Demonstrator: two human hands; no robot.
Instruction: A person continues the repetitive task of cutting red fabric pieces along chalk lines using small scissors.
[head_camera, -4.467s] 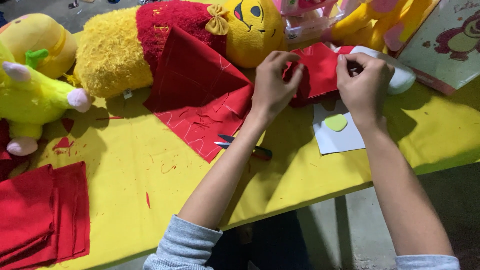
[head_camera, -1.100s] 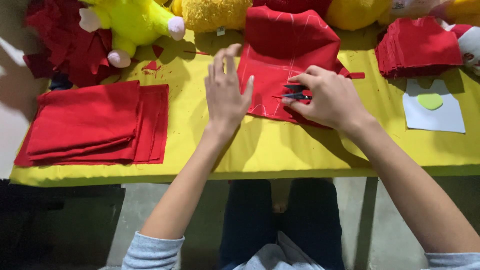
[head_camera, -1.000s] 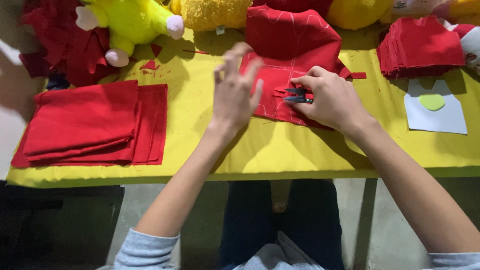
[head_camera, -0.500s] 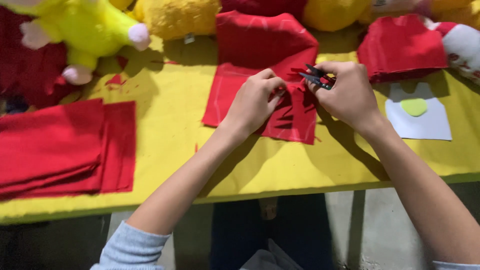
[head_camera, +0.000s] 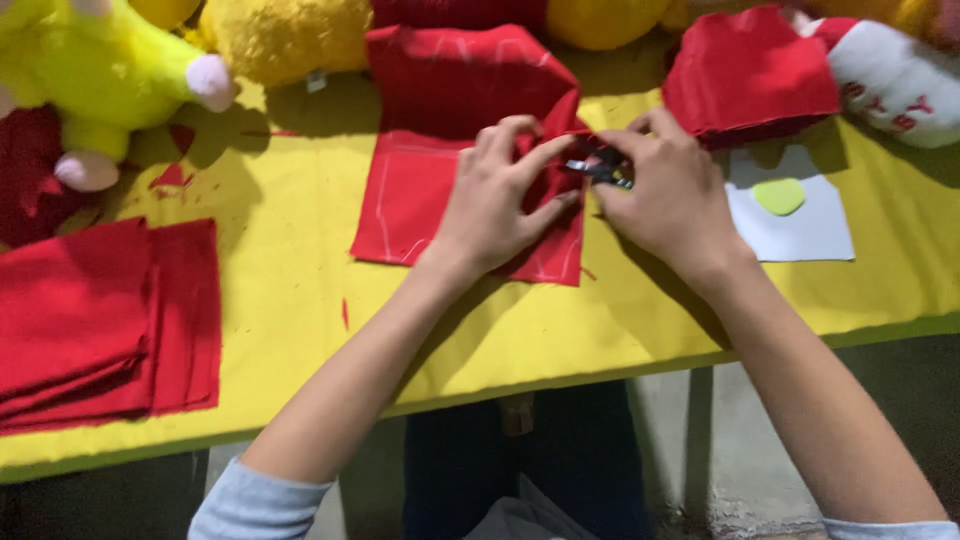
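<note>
Since the earlier frame, both hands have been brought together at the right edge of the red fabric piece, which was flat under the left palm before. No containers are seen. Left hand is laid on the cloth, fingers spread, fingertips pinching its folded edge. Right hand is closed around small dark scissors at that edge. Fabric is bright red, marked with faint chalk lines, and is lying mid-table on the yellow tabletop. A folded red stack is seen far left, another red stack upper right, white paper with a green cutout beside the right hand, plush toys along the back.
</note>
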